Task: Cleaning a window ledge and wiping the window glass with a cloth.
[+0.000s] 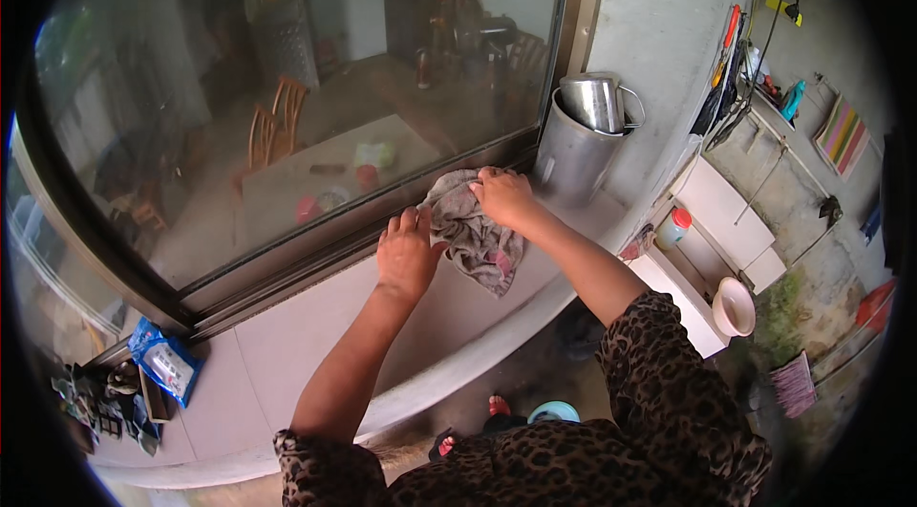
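A crumpled grey-brown cloth (476, 238) with pinkish patches lies bunched against the lower frame of a sliding window (344, 231) and hangs over the tiled sill (315, 335). My right hand (505, 199) grips its upper right part, fingers bent against the window track. On the cloth's left edge is my left hand (408, 252), its thumb over the fabric and its fingertips at the track. Right of the cloth, a tall metal container (577, 156) stands on the sill in the corner, with a metal mug (593, 102) tilted in its top.
A blue packet (166, 362) lies on the sill's left end, beside a cluttered heap (111, 403). At right, a red-lidded jar (673, 229) and a pale basin (733, 306) are at a washing trough (670, 285). A light-blue basin (553, 412) sits on the floor near my feet.
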{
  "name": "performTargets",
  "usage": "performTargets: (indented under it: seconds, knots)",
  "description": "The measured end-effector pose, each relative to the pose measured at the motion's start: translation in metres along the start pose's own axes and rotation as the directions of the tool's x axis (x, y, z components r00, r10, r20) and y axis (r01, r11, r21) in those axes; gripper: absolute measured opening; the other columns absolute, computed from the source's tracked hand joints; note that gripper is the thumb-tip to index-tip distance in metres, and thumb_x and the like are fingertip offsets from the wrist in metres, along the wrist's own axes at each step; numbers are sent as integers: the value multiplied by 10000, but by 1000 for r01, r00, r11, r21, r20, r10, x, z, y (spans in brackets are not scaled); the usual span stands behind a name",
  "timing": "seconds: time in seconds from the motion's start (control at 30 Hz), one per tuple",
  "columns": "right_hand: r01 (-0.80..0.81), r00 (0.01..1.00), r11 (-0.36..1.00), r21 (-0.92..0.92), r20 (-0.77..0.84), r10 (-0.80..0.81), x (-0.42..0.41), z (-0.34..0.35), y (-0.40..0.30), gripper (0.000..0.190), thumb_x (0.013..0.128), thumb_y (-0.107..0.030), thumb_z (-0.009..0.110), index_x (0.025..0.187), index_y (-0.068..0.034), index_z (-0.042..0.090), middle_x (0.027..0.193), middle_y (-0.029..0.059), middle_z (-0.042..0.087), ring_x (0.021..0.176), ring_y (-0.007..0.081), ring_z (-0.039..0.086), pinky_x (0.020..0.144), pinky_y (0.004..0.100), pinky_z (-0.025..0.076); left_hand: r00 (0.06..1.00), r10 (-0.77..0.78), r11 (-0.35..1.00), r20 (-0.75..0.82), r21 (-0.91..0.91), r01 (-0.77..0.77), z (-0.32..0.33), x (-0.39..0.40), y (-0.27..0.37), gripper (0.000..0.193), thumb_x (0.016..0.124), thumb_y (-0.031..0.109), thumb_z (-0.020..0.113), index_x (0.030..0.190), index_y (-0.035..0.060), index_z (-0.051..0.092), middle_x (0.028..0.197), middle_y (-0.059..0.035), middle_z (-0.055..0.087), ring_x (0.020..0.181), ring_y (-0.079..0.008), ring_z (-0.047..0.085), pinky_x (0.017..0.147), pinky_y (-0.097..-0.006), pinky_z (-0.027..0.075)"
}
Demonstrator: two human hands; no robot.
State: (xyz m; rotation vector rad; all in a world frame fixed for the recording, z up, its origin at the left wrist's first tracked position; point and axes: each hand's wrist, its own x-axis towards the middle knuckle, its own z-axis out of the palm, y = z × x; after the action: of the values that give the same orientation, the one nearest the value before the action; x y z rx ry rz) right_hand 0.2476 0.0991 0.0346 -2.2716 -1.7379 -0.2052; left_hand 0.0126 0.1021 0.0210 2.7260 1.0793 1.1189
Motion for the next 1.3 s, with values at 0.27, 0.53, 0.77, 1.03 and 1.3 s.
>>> performTargets:
  seconds: [0.27, 0.53, 0.77, 1.03, 1.3]
  knots:
    - [73, 992, 978, -195, 120, -50, 6, -28, 5, 404, 961, -285, 488, 1219, 0, 610, 1011, 177, 729, 1204, 325, 553, 982, 493, 409, 986, 146, 963, -86, 239, -122, 13, 36, -26, 93, 766, 125, 650, 836, 135, 711, 908, -46, 539, 916, -266, 552, 823, -383, 472]
    - [106, 990, 993, -45, -85, -110, 11, 0, 8, 358, 915, -276, 550, 1128, 10, 576, 843, 206, 703, 1024, 390, 626, 942, 521, 420, 990, 100, 883, 100, 450, -134, 17, 32, -6, 63, 764, 100, 642, 779, 79, 699, 1005, -88, 564, 1016, -269, 552, 858, -405, 474]
    - [218, 960, 972, 82, -197, -198, 0, 15, -32, 381, 845, -197, 575, 1142, 33, 513, 845, 207, 703, 970, 388, 649, 916, 520, 403, 956, -141, 936, 259, 350, 43, 21, 50, 2, 191, 789, 188, 639, 847, 35, 737, 1062, -133, 623, 1063, -314, 590, 888, -417, 508]
    - [125, 974, 862, 490, -226, -13, 0, 29, -73, 147, 827, -111, 593, 932, -27, 536, 772, 188, 674, 813, 378, 662, 729, 482, 486, 916, -268, 947, 297, -95, 308, 38, 46, -62, 224, 746, 179, 621, 825, -19, 690, 962, -242, 645, 946, -409, 639, 835, -451, 526]
    - [49, 998, 547, 836, -27, -49, -37, 23, -60, 188, 868, -162, 598, 976, -18, 544, 826, 202, 665, 806, 394, 652, 703, 477, 489, 954, -254, 879, 160, -373, 297, 18, 8, -52, 177, 648, 88, 650, 733, -50, 579, 840, -229, 612, 793, -422, 605, 706, -456, 481]
